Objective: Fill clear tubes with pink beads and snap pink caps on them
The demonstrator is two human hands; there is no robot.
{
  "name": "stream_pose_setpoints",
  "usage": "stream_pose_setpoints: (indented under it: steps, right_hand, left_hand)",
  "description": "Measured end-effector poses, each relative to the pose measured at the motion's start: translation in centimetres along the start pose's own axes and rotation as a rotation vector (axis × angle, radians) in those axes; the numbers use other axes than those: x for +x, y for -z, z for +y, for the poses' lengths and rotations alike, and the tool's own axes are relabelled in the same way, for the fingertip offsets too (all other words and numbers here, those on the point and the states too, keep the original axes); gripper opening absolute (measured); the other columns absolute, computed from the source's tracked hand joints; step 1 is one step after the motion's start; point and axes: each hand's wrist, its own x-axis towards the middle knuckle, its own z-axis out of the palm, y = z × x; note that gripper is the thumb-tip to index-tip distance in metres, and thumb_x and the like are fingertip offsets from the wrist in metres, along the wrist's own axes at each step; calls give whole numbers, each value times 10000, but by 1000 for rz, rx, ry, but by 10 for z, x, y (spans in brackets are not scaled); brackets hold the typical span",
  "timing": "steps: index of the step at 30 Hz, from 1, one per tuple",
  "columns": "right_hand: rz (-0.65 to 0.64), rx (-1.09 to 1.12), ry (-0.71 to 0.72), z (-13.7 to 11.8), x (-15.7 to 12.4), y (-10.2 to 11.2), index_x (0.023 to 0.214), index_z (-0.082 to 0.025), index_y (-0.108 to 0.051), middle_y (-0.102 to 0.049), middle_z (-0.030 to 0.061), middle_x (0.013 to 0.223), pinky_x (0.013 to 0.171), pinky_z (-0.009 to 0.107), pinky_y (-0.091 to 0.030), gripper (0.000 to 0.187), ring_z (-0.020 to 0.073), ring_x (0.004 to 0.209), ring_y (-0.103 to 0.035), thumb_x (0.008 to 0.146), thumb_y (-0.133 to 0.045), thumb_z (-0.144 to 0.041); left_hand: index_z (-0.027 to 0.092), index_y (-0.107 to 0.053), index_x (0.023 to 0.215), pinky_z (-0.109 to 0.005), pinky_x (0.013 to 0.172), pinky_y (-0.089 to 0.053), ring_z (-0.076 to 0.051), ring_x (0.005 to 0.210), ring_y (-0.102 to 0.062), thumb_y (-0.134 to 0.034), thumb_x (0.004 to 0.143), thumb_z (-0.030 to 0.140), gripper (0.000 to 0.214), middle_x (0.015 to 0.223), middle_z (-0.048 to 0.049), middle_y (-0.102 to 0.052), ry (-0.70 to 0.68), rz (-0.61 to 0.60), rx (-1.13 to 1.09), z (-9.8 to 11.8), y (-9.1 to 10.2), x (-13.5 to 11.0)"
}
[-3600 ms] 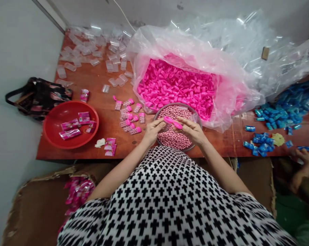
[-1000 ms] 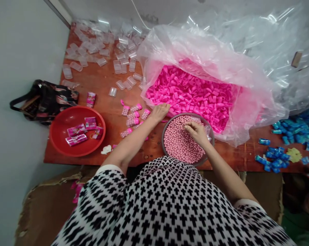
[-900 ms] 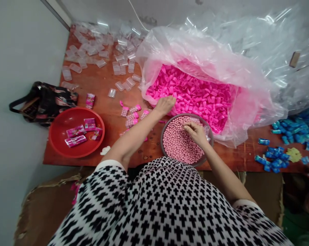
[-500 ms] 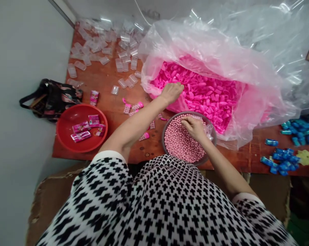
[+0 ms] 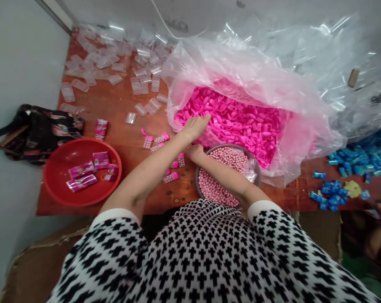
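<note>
My left hand [image 5: 196, 127] is at the near edge of a clear plastic bag [image 5: 256, 63] full of small pink plastic caps [image 5: 241, 122]. Its fingers look pressed together and point at the caps; whatever they hold does not show. Just below that wrist is my right hand [image 5: 195, 152], beside the left rim of a grey bowl [image 5: 198, 185] of pink beads [image 5: 215, 187]. My left forearm partly hides its fingers. Clear packets [image 5: 251, 168] lie on the beads at the right. Several small bead-filled containers with pink caps [image 5: 170, 176] lie left of the bowl.
A red basin [image 5: 56, 189] with several pink packets [image 5: 83, 169] stands at the left, by a floral black bag [image 5: 64, 124]. Empty clear cases [image 5: 139, 84] are scattered across the back of the wooden table [image 5: 121, 113]. Blue pieces [image 5: 332, 193] and another person's arm [image 5: 378, 231] are at the right.
My right hand has left the beads and moved left, under my left wrist. My left hand stays by the caps. The view has shifted, and another person's arm now shows at the right.
</note>
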Motion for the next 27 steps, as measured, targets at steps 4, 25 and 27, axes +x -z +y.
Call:
stream_pose_setpoints:
  steps: [4, 25, 27]
  right_hand:
    - [114, -64, -6, -6, -14, -2, 1043, -12, -649, -663, 246, 1085, 875, 496, -444, 291, 319, 1017, -626, 860, -440, -100]
    - [524, -287, -262, 141, -173, 15, 1223, -146, -569, -626, 175, 1144, 842, 362, -419, 356, 277, 1069, -538, 924, -390, -218]
    - [565, -241, -284, 142, -169, 12, 1153, -117, -611, -643, 186, 1085, 866, 377, -411, 345, 277, 1049, -549, 931, -377, -240]
  left_hand:
    - [126, -456, 1238, -348, 796, -455, -284, 942, -647, -488, 872, 214, 378, 989, -151, -672, 79, 54, -43, -9, -8, -11]
    - [179, -684, 996, -332, 872, -468, -214, 931, -644, -484, 877, 286, 256, 1002, -101, -700, -137, 146, -394, 58, -40, -87]
    - [171, -689, 997, -351, 921, -461, -214, 968, -642, -527, 854, 272, 238, 1026, -95, -705, -145, 174, -619, 74, -50, -82]
